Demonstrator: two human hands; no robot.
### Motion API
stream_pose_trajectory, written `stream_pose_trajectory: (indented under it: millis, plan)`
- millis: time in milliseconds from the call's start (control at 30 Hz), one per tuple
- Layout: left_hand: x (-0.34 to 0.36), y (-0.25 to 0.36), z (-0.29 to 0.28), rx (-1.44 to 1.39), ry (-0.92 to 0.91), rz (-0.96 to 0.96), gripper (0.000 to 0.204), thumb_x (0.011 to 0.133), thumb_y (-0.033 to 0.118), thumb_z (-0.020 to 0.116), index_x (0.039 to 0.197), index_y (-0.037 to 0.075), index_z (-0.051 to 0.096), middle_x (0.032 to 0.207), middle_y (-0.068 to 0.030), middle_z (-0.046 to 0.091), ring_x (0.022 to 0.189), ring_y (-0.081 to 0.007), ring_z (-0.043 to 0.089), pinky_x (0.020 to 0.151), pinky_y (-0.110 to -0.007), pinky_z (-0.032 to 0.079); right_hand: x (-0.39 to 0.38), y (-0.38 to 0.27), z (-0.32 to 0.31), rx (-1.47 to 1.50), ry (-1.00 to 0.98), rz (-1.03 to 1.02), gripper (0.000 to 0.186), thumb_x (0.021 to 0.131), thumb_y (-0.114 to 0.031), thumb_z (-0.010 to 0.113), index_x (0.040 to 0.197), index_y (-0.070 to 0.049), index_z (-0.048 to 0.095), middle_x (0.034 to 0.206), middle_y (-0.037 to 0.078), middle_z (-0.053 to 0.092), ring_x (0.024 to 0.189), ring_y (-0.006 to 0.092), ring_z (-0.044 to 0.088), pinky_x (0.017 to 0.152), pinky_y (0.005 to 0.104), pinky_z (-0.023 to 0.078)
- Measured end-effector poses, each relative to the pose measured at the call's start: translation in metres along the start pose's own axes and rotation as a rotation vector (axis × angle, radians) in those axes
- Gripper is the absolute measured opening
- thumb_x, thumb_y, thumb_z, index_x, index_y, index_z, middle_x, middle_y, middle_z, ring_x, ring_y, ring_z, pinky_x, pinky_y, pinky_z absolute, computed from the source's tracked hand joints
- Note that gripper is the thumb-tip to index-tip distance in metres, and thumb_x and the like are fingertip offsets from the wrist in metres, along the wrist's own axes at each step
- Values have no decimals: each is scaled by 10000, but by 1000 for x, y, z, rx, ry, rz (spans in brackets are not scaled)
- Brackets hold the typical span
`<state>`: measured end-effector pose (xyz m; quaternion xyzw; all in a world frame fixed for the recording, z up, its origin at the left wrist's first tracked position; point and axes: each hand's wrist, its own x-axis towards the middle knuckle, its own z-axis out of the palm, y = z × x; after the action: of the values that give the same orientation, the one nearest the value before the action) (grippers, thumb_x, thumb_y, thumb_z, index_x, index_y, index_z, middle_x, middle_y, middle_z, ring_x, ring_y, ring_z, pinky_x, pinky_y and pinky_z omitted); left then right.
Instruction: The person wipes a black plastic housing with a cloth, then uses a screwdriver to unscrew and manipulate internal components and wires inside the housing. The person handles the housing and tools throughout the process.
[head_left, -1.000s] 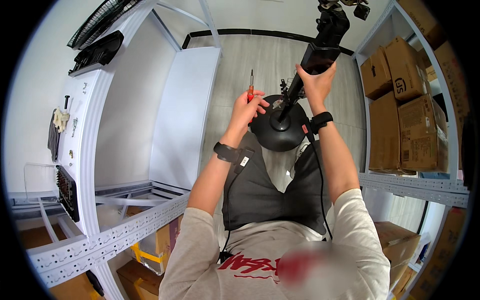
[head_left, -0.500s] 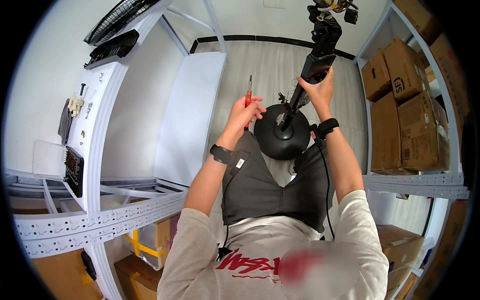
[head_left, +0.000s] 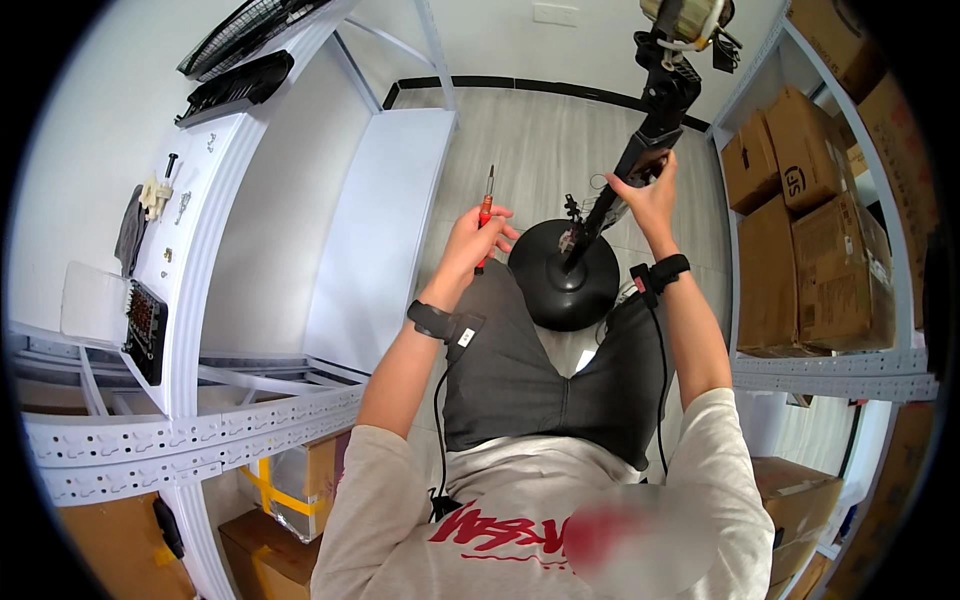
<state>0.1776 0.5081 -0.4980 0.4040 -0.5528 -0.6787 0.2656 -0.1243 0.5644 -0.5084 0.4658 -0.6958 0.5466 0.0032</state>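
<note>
A red-handled screwdriver (head_left: 486, 211) lies in my left hand (head_left: 472, 245), its shaft pointing up and away from me. My right hand (head_left: 652, 203) is closed around the black upright housing of a standing fan (head_left: 641, 150), thumb on its left side. The fan has no grille or blades on it. Its bare motor (head_left: 692, 20), with a white cable, shows at the top. Loose wires hang beside the pole, below my right hand. A round black base (head_left: 565, 290) rests on the floor between my legs.
On the left shelf (head_left: 205, 190) are a fan grille (head_left: 240, 40), a black plastic cover (head_left: 235, 88), small screws, a grey cloth and a black tray of screws (head_left: 146, 332). Cardboard boxes (head_left: 840, 260) fill the right rack. A low white shelf (head_left: 375, 210) stands at left.
The view has shifted slightly, and more of the motor shows at the top. My left hand and the screwdriver sit a little lower and further left. My right hand keeps its hold.
</note>
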Motion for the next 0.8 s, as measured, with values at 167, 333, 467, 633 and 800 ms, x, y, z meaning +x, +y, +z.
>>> stream_pose_trajectory:
  millis: [167,333,467,633,800]
  plan:
    - [-2,7,11,6,-16,-32,260,969,170,528,1165,9,586,901,-77,678,706,-91,612,567,-215,420,-10,-6,-8,40,-73,-42,973,619,-304,925,1338,11,350,1108,116,585,978,215,597,901,345,484]
    - [6,-4,23,-1,-66,-5,257,951,175,532,1141,13,594,875,-81,699,678,-94,605,547,-230,407,-8,-9,-1,65,-109,-45,964,618,-298,924,1329,8,351,1086,106,588,958,197,592,892,341,488]
    - [16,-11,30,-28,-94,-20,247,963,174,526,1137,11,592,874,-80,697,675,-96,605,546,-228,411,-1,1,10,33,-106,-72,1028,616,-311,922,1382,6,313,1104,127,577,986,210,585,900,354,487]
    - [31,-20,29,-76,-74,-49,244,973,159,518,1142,-6,580,876,-96,693,679,-101,612,545,-221,420,16,6,14,96,-240,-60,1059,616,-322,926,1407,-5,296,1110,117,568,1013,209,573,924,371,480]
    - [38,-29,29,-86,-54,-75,237,979,163,515,1137,-2,577,876,-96,688,681,-102,612,554,-222,426,37,20,16,162,-295,-26,1056,625,-307,930,1414,-27,287,1108,90,563,1010,195,561,938,385,474]
